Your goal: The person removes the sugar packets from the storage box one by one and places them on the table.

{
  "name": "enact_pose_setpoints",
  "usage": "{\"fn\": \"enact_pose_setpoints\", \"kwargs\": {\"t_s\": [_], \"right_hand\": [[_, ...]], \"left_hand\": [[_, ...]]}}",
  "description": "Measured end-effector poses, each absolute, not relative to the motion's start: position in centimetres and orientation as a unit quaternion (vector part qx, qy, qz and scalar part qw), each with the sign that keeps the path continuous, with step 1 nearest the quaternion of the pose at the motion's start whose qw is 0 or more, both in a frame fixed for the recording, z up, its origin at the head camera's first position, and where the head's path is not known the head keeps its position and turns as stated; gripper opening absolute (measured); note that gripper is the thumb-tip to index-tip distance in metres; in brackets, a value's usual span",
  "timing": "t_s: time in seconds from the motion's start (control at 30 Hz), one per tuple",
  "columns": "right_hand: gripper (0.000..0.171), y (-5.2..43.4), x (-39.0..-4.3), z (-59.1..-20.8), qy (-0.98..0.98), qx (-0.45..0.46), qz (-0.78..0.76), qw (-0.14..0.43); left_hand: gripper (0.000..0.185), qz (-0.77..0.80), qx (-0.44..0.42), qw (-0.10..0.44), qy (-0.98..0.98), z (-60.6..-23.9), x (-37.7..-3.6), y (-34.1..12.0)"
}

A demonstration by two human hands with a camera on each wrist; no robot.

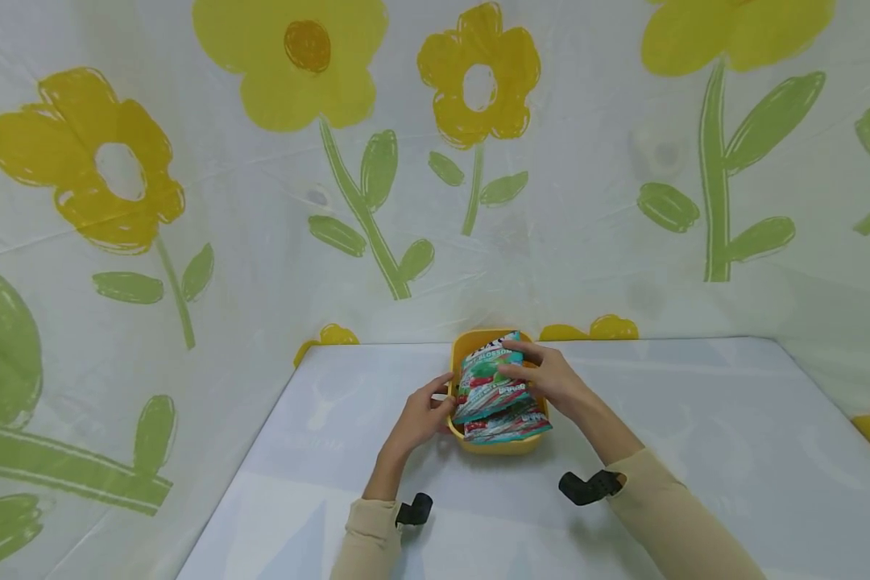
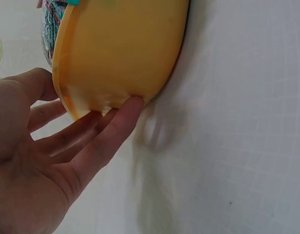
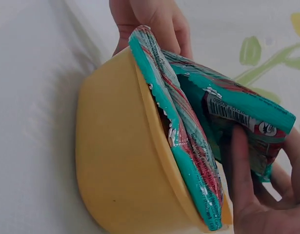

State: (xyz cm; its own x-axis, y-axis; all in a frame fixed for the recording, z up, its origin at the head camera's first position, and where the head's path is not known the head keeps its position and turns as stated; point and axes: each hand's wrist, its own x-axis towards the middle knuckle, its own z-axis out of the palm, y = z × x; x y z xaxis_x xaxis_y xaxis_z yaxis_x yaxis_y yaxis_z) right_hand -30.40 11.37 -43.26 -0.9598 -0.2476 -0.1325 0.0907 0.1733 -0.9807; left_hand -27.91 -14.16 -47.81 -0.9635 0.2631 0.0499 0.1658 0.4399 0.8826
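left grip (image 1: pixel 422 415) pinches the yellow tub (image 1: pixel 503 448), which sits on the surface (image 1: pixel 471 499) | lower bag (image 1: pixel 506 427) lies across its near rim, upper bag (image 1: pixel 487 380) tilts behind | right grip (image 1: pixel 557 379) pinches upper bag's right side | step, I think: moving the upper bag, in or out unclear | next likely needs a still tub

Left hand (image 2: pixel 50 158) — against yellow tub (image 2: pixel 120 48)

Tub (image 1: pixel 503 448) on the bench (image 1: pixel 696 419); near packet (image 1: pixel 503 427) across its rim, far packet (image 1: pixel 482 385) behind; left hand (image 1: pixel 419 415) left, right hand (image 1: pixel 557 379) right.
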Motion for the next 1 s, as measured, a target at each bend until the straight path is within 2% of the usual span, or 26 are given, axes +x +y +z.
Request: {"fn": "enact_pose_setpoints", "kwargs": {"t_s": [0.6,1.0], "right_hand": [[0.066,13.3,-29.8,-44.2,0.679,-0.055,-0.719,0.137],[0.065,15.2,-29.9,-44.9,0.643,-0.050,-0.752,0.137]], "left_hand": [[0.052,0.534,0.122,0.064,0.834,-47.6,-27.9,-14.2],[0.052,0.536,0.119,0.056,0.834,-47.8,-27.8,-14.2]]}}
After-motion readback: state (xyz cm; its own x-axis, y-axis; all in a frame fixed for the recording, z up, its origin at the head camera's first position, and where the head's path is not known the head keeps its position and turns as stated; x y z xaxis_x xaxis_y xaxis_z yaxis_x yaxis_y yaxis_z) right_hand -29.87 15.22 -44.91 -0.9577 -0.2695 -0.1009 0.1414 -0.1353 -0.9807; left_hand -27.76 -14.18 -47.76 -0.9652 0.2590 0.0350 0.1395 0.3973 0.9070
